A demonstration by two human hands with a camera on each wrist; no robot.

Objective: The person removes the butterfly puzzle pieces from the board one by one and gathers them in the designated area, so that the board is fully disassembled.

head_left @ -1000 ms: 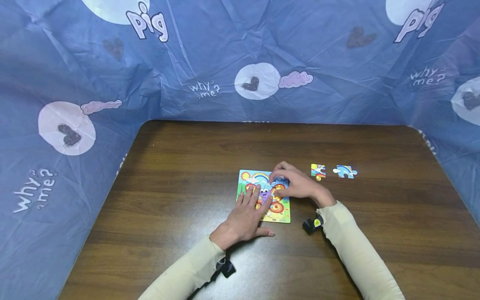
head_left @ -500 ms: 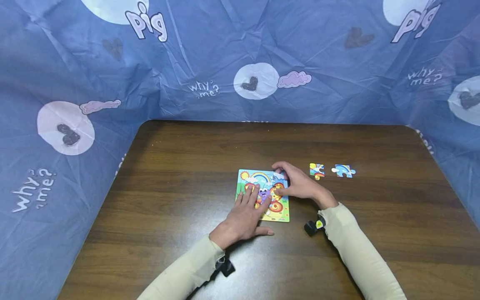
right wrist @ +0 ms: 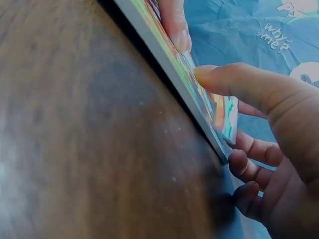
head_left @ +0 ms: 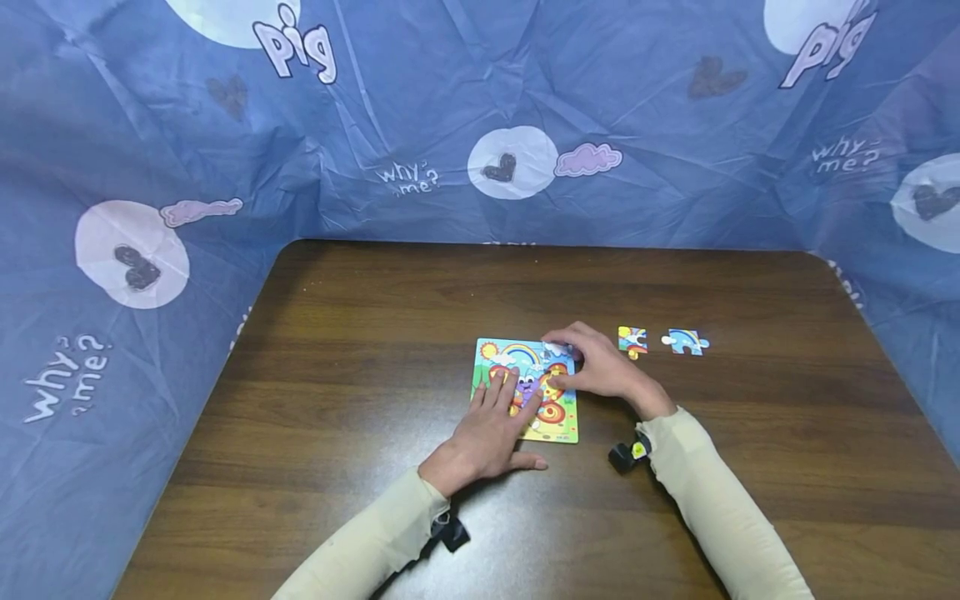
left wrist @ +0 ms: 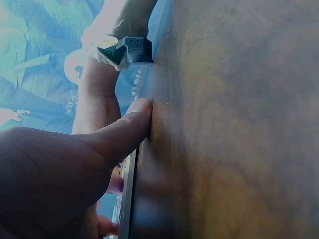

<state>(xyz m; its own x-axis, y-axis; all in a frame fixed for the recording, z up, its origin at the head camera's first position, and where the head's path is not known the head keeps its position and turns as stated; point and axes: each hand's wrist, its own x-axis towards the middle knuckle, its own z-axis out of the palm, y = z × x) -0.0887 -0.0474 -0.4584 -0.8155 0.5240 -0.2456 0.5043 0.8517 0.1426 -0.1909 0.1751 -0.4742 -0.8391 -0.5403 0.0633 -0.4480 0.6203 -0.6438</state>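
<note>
Left hand (head_left: 487, 437) flat on puzzle board (head_left: 562, 432) mid-table (head_left: 360, 333), fingers straight; right hand (head_left: 607, 367) pinches tilted piece (right wrist: 229, 117) at its far right corner. If that grip slips, piece could drop askew; if left hand lifts, board could skid

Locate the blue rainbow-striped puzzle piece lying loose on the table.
In the head view, the blue puzzle piece lies to the right of the right hand, with another loose piece between them.
</note>
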